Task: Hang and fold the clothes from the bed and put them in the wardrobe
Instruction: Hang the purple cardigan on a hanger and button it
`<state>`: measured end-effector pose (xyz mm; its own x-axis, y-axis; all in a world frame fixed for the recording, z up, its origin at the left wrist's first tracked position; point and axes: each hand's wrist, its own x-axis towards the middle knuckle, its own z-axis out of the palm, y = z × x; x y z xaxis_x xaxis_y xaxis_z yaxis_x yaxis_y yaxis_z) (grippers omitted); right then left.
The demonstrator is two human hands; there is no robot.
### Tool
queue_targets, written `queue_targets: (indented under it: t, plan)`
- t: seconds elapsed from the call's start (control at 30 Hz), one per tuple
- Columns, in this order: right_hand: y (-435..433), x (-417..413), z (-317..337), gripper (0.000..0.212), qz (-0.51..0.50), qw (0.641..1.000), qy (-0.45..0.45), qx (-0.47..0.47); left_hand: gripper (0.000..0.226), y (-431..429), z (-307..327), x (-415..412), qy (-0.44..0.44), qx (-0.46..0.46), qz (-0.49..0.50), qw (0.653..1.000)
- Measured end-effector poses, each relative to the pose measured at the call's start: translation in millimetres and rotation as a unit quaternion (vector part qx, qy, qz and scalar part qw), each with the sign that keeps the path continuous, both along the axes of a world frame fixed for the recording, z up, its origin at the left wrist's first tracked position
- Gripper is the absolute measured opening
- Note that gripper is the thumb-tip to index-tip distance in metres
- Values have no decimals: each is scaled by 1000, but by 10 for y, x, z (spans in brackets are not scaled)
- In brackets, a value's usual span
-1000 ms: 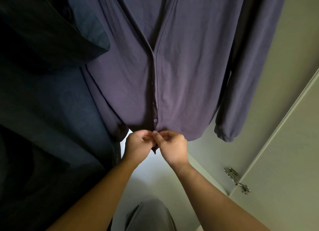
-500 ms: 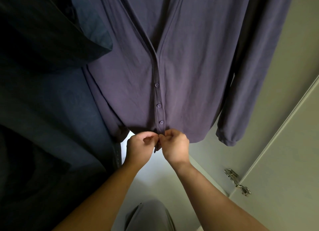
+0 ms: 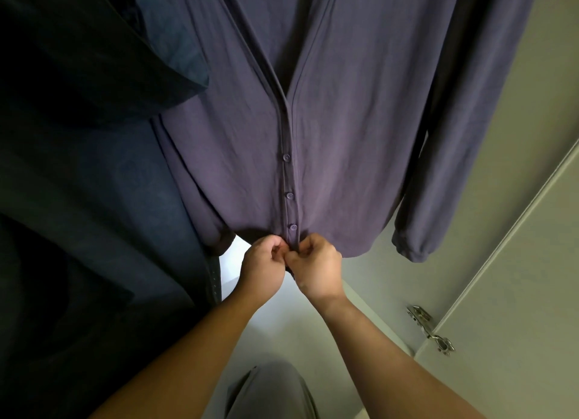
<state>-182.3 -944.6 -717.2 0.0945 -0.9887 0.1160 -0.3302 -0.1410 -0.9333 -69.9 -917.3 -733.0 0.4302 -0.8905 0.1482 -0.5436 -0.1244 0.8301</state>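
Wardrobe shot: dark hanging clothes [image 3: 78, 174] on the left, pale door [image 3: 517, 246] on the right.
My left hand [image 3: 261, 271] and right hand [image 3: 316, 270] pinch the hem of the hung-up purple button-front cardigan [image 3: 344, 130], I'd guess to do up the last button.

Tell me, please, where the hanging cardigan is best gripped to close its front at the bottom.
Pinch the button band at its bottom end, from below, one hand each side. The cardigan hangs front-on with its lower edge free, and the band runs straight down the middle. The left hand and right hand pinch it there.
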Motion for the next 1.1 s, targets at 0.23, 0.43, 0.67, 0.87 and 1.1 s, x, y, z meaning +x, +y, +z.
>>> queue_targets:
  t: [0.23, 0.43, 0.67, 0.87, 1.1]
  plan:
    - [-19, -87, -8, 23, 19, 1000, 5, 5, 26, 12, 48, 28, 287, 24, -44, 957]
    - [-21, -113, 10, 13, 46, 999, -1, -1, 18, 15, 84, 82, 351, 53, -58, 933]
    - [-108, -98, 46, 13, 35, 999, 18, 1, 15, -63, 173, 63, 273, 49, -21, 960]
    - [-217, -80, 477, 16, -15, 997, 6, -79, 16, -271, 596, 16, 156, -50, 18, 986]
    - [-544, -164, 1752, 16, -23, 959, -2, -283, 6, -586, 2060, 10, -22, -244, 44, 969]
